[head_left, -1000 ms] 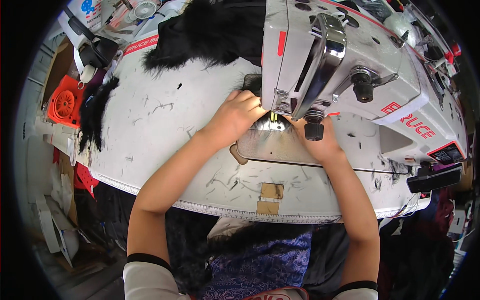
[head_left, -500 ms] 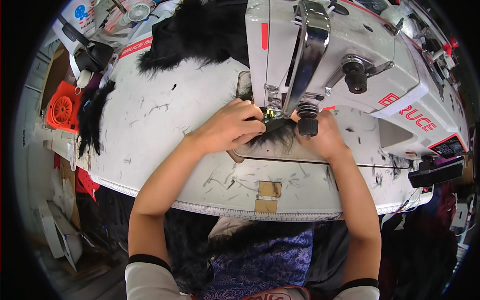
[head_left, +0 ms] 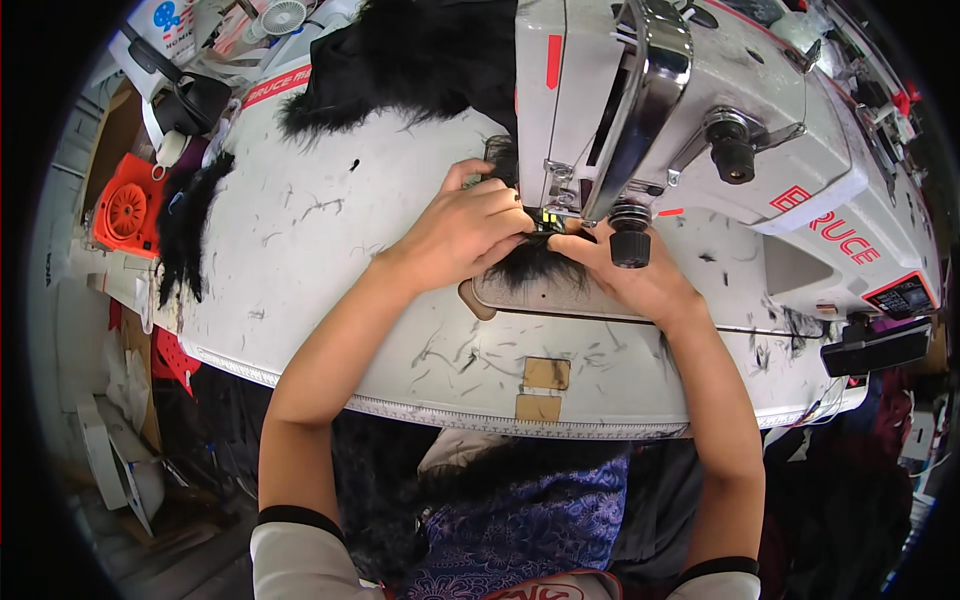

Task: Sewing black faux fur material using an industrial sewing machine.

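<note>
A white sewing machine (head_left: 590, 110) fills the upper right, its lit needle area (head_left: 548, 218) low at the front. Black feather-trimmed fabric (head_left: 535, 262) lies under it, fluffy trim spilling toward me. My left hand (head_left: 475, 225) pinches the fabric just left of the presser foot, index finger lifted. Close to the foot on the right, my right hand (head_left: 640, 272) has its thumb on the fabric edge; its other fingers are partly hidden behind a black knob (head_left: 630, 240). A larger black piece with furry edging (head_left: 410, 70) lies behind, left of the machine head.
Loose black fibres dot the white table (head_left: 330, 270). At the left stand an orange fan-like unit (head_left: 127, 212) and a strip of black trim (head_left: 190, 235). A ruler tape (head_left: 470, 425) runs along the front edge. Purple patterned cloth (head_left: 540, 520) covers my lap.
My right thumb has come forward into view on the fabric by the presser foot. The left index finger has lifted, and more trim shows behind that hand. The whole view has shifted slightly.
</note>
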`<action>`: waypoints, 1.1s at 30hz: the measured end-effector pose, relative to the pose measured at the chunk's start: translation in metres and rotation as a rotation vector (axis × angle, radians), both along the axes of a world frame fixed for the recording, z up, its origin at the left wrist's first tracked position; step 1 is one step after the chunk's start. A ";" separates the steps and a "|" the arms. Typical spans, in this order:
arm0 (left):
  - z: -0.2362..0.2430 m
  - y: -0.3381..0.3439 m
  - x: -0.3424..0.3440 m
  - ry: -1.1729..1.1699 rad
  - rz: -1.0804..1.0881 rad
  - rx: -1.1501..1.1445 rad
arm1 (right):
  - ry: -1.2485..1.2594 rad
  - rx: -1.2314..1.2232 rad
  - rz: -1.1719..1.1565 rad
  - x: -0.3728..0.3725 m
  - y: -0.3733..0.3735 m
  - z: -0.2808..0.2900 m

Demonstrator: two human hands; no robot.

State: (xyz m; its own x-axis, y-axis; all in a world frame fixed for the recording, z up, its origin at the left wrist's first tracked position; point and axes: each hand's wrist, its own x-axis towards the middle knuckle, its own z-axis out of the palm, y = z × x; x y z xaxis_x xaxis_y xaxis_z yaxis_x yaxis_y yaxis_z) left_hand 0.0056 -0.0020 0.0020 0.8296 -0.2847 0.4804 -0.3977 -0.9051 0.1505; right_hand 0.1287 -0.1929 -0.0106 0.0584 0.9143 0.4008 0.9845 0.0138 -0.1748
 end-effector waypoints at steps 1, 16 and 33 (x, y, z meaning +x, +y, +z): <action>0.001 0.000 -0.001 0.027 0.036 0.036 | 0.014 -0.047 -0.030 0.000 0.000 -0.001; -0.001 -0.016 -0.013 0.081 0.162 0.209 | 0.101 0.109 -0.064 -0.001 0.000 -0.006; -0.004 0.007 -0.006 0.058 -0.117 -0.183 | -0.022 0.062 -0.071 0.001 -0.001 -0.010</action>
